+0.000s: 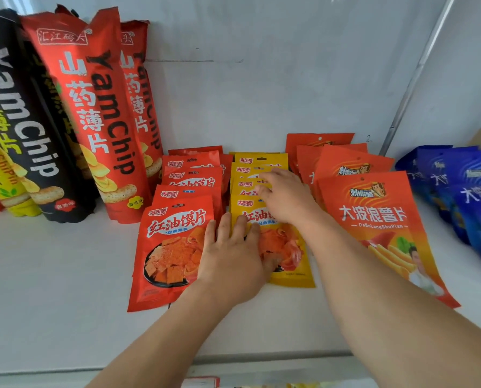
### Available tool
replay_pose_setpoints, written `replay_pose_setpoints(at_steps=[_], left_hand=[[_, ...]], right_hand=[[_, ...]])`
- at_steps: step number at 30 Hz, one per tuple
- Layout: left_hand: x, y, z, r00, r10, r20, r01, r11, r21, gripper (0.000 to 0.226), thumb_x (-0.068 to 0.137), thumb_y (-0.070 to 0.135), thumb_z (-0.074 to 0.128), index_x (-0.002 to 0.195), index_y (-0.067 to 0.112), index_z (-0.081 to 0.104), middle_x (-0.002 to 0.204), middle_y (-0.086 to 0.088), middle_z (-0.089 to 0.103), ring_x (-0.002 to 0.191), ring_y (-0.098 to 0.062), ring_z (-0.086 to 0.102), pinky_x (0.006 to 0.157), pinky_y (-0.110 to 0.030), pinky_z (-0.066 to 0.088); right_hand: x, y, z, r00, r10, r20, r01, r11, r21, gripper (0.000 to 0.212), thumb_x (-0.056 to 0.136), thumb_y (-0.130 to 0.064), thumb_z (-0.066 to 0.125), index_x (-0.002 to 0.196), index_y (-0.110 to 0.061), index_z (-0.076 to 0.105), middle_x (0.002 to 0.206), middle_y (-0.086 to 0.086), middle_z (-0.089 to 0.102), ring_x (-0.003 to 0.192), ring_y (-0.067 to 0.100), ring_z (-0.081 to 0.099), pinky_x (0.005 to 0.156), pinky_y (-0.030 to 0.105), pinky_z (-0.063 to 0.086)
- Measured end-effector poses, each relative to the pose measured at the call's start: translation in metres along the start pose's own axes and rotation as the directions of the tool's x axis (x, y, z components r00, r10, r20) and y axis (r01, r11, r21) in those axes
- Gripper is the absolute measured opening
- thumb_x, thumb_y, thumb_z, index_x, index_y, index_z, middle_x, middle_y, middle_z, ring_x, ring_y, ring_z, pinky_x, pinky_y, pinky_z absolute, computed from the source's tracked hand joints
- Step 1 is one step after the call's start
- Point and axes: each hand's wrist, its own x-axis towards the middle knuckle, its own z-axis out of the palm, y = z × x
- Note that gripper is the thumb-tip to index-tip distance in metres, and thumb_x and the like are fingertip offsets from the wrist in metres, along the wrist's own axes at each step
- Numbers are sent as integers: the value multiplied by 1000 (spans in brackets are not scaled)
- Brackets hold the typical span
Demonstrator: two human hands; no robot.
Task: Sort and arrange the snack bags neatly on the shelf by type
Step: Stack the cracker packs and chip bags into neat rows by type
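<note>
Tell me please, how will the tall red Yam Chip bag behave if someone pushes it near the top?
The tall red Yam Chip bag would probably tip easily: it is tall, narrow and already leans back. It looks light for its size, being a puffy foil pouch. Its glossy film may be slippery, and it could knock the black bag beside it.

- The small red snack bags (175, 247) are plastic film, smooth with a soft sheen.
- The yellow snack bags (287, 264) look like the same film, lightly glossy.
- The orange chip bags (373, 219) are smooth, glossy film with faint creases.
- The blue bags (474, 191) are shinier, crinkled foil-like plastic.
- The tall yam chip bags (99, 113) are smooth, near-matt film.
- The shelf (52, 275) is a white, smooth, matt board.
- The metal upright (418, 74) is dull grey.
</note>
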Motion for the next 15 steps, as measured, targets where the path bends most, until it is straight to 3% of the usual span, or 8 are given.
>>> replay_pose_setpoints(at_steps=[4, 7, 11, 13, 15], left_hand=[[9, 22, -15, 992, -33, -124, 14, 988, -151, 79, 93, 68, 21, 156, 21, 24, 166, -2, 17, 154, -25, 6, 123, -44, 6], [25, 50, -24, 981, -81, -177, 5, 920, -392, 70, 101, 54, 40, 156, 15, 25, 165, -4, 21, 153, -24, 10, 122, -39, 11], [60, 98, -35, 981, -184, -68, 60, 611, -789, 73, 99, 47, 53, 157, 13, 25, 165, -5, 22, 152, -22, 19, 122, -37, 19], [76, 120, -36, 970, -240, -22, 99, 481, -871, 85, 91, 61, 56, 157, 16, 27, 161, -3, 32, 149, -24, 29, 120, -41, 27], [89, 136, -34, 953, -302, 31, 150, 381, -912, 86, 89, 63, 58, 155, 15, 31, 155, -3, 42, 142, -26, 42, 115, -41, 36]], right_hand=[[-18, 17, -32, 997, -67, -40, 70, 996, 60, 44, 102, -41, 46, 141, -22, 52, 153, 4, 41, 140, 25, 39, 113, 41, 34], [-44, 44, -66, 985, -81, -153, 101, 987, 123, 42, 101, -38, 49, 138, -19, 55, 145, 4, 49, 135, 21, 44, 110, 32, 33], [-76, 111, -91, 927, 163, -339, -57, 952, 301, 48, 98, -47, 51, 139, -23, 52, 143, 2, 51, 132, 22, 47, 110, 37, 37], [-83, 141, -93, 893, 304, -333, -161, 905, 394, 57, 90, -62, 49, 135, -25, 53, 134, 4, 56, 126, 27, 53, 105, 45, 44], [-82, 164, -90, 883, 408, -233, -258, 836, 484, 66, 83, -73, 48, 128, -25, 53, 120, -3, 60, 118, 28, 58, 99, 45, 47]])
